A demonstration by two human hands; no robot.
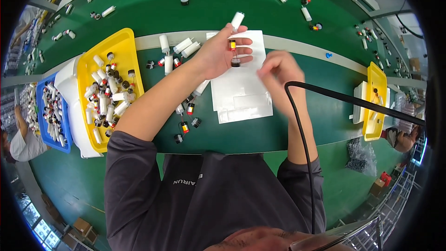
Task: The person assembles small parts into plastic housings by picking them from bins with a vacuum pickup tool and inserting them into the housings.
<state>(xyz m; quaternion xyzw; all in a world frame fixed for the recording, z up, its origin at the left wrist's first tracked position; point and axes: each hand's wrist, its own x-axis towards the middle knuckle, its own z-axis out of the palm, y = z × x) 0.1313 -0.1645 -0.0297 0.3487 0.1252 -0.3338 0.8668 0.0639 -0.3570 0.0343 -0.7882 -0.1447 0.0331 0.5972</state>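
Observation:
My left hand (218, 56) reaches over the bench, palm turned up. Its thumb and forefinger pinch a white cylinder (238, 19); a small red-and-yellow part (232, 45) and a black round cap (236, 62) hang from it by thin wires across the fingers. My right hand (282, 76) is raised just right of a white sheet (241, 83), fingers curled but smeared by motion, so I cannot tell whether they hold anything. Several white cylinders (183, 45) with wired parts lie beside my left forearm, and loose red-and-yellow parts (185, 127) with black caps sit nearer me.
At left, a yellow tray (130, 42) full of the same assemblies stands beside a blue tray (68, 137). Another yellow tray (371, 132) is at right. A green conveyor belt (153, 0) carries scattered assemblies beyond the bench. A black cable (353, 96) crosses before my right arm.

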